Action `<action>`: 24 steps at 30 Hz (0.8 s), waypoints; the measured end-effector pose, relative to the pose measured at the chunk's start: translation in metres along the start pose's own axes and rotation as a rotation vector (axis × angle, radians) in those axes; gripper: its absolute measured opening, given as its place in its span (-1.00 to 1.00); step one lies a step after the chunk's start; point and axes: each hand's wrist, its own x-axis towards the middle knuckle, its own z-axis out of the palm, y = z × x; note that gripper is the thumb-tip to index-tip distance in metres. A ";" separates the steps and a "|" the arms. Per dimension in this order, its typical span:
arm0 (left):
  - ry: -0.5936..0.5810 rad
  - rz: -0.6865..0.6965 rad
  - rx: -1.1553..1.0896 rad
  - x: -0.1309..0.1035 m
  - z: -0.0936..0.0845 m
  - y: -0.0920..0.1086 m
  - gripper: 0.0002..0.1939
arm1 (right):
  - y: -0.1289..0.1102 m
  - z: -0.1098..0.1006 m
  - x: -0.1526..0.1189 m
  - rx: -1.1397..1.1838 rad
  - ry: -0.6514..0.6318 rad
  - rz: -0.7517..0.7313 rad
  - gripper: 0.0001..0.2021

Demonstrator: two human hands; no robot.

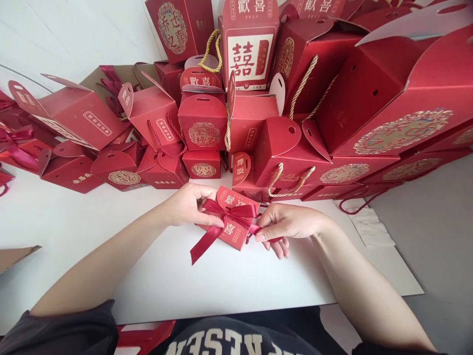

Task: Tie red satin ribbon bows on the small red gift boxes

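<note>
Box [233,236], small and red, lay between my hands over the white table [155,276]; contact unclear. Left hand [188,204] pinched box and bow [240,212], fingertips partly hidden. Right hand [286,224] pinched one ribbon tail [254,229]. Counted: one bow, two loops. Stacked boxes [202,116] behind overlapped, uncountable, some cut off.

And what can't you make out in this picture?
All in the head view:
- Inside of the small red box: hidden by its walls.
- Some of the left hand's fingertips: behind that box.
- One end of the ribbon: covered by the right hand.
- Rest of the brown cardboard: cut off by the left edge.
- Shirt lettering: cut off by the bottom edge.
</note>
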 end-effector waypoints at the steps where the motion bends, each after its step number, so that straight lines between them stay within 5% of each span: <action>1: -0.010 -0.009 -0.004 0.000 0.000 0.001 -0.73 | 0.000 0.000 -0.003 -0.017 0.015 -0.005 -0.61; 7: -0.051 -0.051 0.040 -0.003 -0.001 0.009 -0.67 | -0.013 0.009 -0.032 -0.114 0.316 -0.163 -0.64; 12: -0.030 -0.031 0.180 -0.008 -0.003 0.018 -0.66 | -0.018 0.029 -0.019 0.028 0.579 -0.320 -0.59; 17: -0.005 -0.062 0.246 -0.017 0.001 0.030 -0.60 | -0.014 0.031 -0.004 0.075 0.507 -0.294 -0.65; 20: 0.187 -0.121 0.373 -0.024 0.003 0.039 -0.46 | -0.015 0.026 -0.006 0.116 0.447 -0.258 -0.65; 22: 0.268 -0.199 0.528 -0.029 -0.001 0.044 -0.54 | -0.016 0.025 -0.008 0.110 0.415 -0.223 -0.64; 24: 0.179 -0.300 0.621 -0.033 -0.009 0.047 -0.58 | -0.016 0.025 -0.009 0.097 0.384 -0.216 -0.63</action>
